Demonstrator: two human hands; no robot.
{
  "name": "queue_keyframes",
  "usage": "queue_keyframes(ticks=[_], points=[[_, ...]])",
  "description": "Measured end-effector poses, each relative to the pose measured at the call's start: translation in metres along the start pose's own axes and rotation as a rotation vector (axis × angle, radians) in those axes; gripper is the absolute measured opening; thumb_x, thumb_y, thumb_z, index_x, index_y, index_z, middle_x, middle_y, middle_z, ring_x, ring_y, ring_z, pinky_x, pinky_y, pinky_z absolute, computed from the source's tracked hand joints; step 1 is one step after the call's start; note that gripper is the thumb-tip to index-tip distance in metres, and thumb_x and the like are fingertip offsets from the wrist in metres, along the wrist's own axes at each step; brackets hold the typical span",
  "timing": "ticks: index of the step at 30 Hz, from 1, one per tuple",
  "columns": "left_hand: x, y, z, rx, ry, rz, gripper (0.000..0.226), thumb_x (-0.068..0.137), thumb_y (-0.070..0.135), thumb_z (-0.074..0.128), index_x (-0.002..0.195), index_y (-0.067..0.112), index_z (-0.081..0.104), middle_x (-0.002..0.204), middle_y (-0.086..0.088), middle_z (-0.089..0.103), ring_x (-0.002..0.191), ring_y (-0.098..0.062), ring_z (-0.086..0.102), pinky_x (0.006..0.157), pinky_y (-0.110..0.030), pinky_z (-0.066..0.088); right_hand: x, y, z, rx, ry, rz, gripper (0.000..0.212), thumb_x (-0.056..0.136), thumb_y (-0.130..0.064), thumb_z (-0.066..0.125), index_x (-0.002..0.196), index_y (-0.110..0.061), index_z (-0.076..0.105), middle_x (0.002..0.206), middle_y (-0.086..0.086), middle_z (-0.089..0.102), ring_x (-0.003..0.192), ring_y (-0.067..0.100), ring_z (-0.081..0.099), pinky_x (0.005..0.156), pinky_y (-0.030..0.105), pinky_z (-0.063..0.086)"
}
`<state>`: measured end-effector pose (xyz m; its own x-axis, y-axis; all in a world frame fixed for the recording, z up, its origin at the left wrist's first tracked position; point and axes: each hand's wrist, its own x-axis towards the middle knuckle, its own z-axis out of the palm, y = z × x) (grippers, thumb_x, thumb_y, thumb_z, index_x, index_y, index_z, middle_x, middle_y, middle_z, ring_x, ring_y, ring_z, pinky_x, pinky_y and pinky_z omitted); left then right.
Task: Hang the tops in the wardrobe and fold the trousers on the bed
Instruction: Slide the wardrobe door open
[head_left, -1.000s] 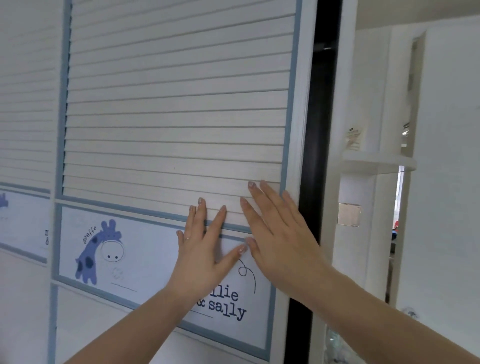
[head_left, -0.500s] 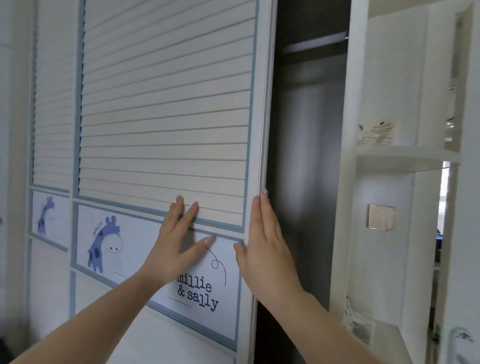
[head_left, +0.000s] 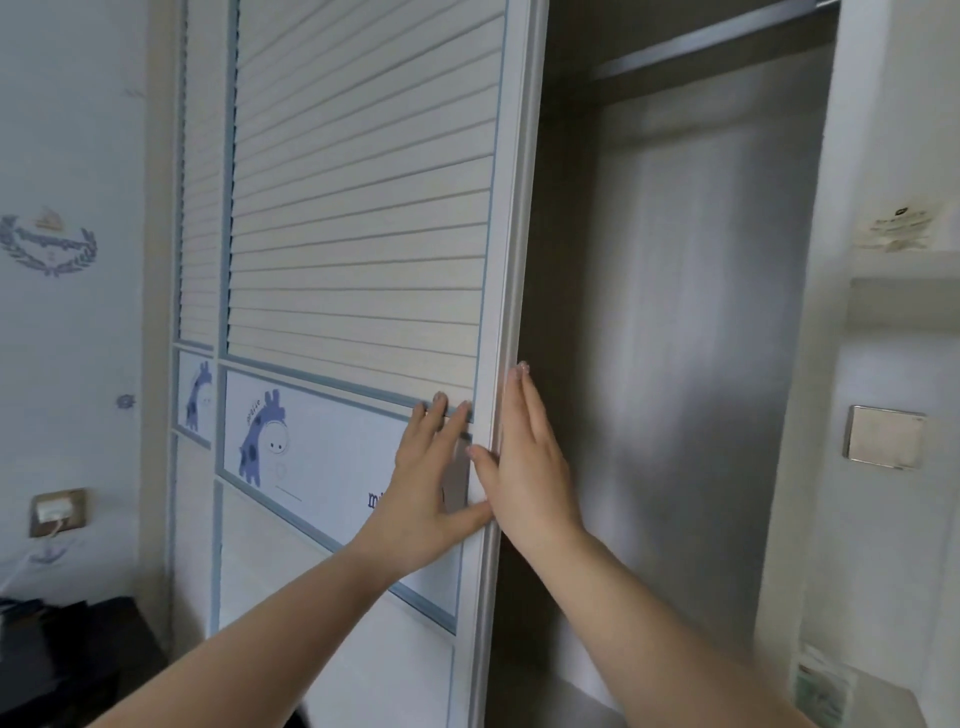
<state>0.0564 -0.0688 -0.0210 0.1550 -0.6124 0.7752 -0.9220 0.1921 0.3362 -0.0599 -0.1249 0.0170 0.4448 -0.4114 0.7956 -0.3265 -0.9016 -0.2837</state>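
The white sliding wardrobe door (head_left: 363, 208), with cream horizontal slats, pale blue trim and a printed panel showing a blue cartoon giraffe (head_left: 262, 439), stands at the left of the dark wardrobe opening (head_left: 675, 364). The left hand (head_left: 434, 493) lies flat on the printed panel close to the door's right edge; its fingers are straight and spread, the fingertips reach the blue trim strip below the slats, and the thumb points right toward the door frame. The right hand (head_left: 530, 462) is set against the door's right edge with fingers straight and held together, pointing up; its thumb touches the door's front face just beside the left hand. Neither hand holds anything.

Inside the opening, a grey metal hanging rail (head_left: 701, 39) runs across the top (no tops, trousers or bed are in view). A second slatted door (head_left: 200, 208) with its own giraffe panel sits behind the first, further left.

On the right, a white shelf unit (head_left: 904, 296) carries a square metal plate (head_left: 883, 439). At the far left wall, a wall socket (head_left: 57, 512) has a white cable plugged in.
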Motion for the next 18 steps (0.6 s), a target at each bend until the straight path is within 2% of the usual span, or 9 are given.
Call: queue_keyframes(ticks=[3,6,10,13,15,18], points=[[0.002,-0.015,0.002,0.062,0.018,-0.037,0.096,0.070,0.079,0.051,0.136,0.055,-0.014,0.151,0.027,-0.024,0.142,-0.002,-0.024,0.108,-0.022,-0.012,0.006,0.000,0.016,0.119,-0.025,0.084,0.082,0.094,-0.028,0.055,0.152,-0.028,-0.003,0.160,-0.009,0.008,0.140,0.017,0.030,0.106,0.029,0.035],[0.009,-0.033,0.001,0.069,0.052,-0.046,0.099,0.071,0.072,0.059,0.136,0.058,-0.014,0.149,0.032,-0.025,0.141,0.002,-0.024,0.107,-0.018,-0.011,0.017,-0.001,0.032,0.179,-0.032,0.104,0.082,0.094,-0.030,0.056,0.151,-0.033,-0.002,0.155,-0.007,0.025,0.131,0.018,0.044,0.099,0.029,0.041],[0.013,-0.056,-0.004,0.092,0.086,-0.058,0.100,0.073,0.063,0.065,0.138,0.056,-0.011,0.151,0.032,-0.019,0.141,0.005,-0.021,0.108,-0.017,-0.008,0.029,-0.002,0.055,0.253,-0.038,0.113,0.084,0.092,-0.030,0.059,0.150,-0.039,-0.001,0.153,-0.010,0.029,0.133,0.014,0.041,0.099,0.024,0.037],[0.018,-0.078,-0.010,0.101,0.089,-0.065,0.101,0.074,0.056,0.070,0.137,0.055,-0.009,0.151,0.031,-0.016,0.142,0.004,-0.018,0.111,-0.021,-0.004,0.039,-0.004,0.078,0.392,-0.047,0.138,0.084,0.091,-0.027,0.062,0.148,-0.046,0.004,0.153,-0.019,0.028,0.137,0.006,0.035,0.105,0.020,0.032],[0.022,-0.092,-0.016,0.098,0.087,-0.064,0.101,0.075,0.053,0.071,0.137,0.054,-0.007,0.152,0.029,-0.013,0.144,0.002,-0.016,0.113,-0.024,0.000,0.048,-0.006,0.093,0.488,-0.060,0.170,0.083,0.089,-0.024,0.064,0.147,-0.047,0.009,0.150,-0.017,0.034,0.135,0.006,0.038,0.109,0.028,0.036],[0.027,-0.116,-0.026,0.079,0.094,-0.073,0.100,0.076,0.045,0.075,0.139,0.050,-0.002,0.155,0.025,-0.009,0.145,-0.001,-0.012,0.117,-0.028,0.004,0.065,-0.012,0.120,0.551,-0.077,0.254,0.072,0.087,-0.026,0.068,0.146,-0.034,0.028,0.140,-0.010,0.050,0.126,0.010,0.050,0.104,0.037,0.045]])
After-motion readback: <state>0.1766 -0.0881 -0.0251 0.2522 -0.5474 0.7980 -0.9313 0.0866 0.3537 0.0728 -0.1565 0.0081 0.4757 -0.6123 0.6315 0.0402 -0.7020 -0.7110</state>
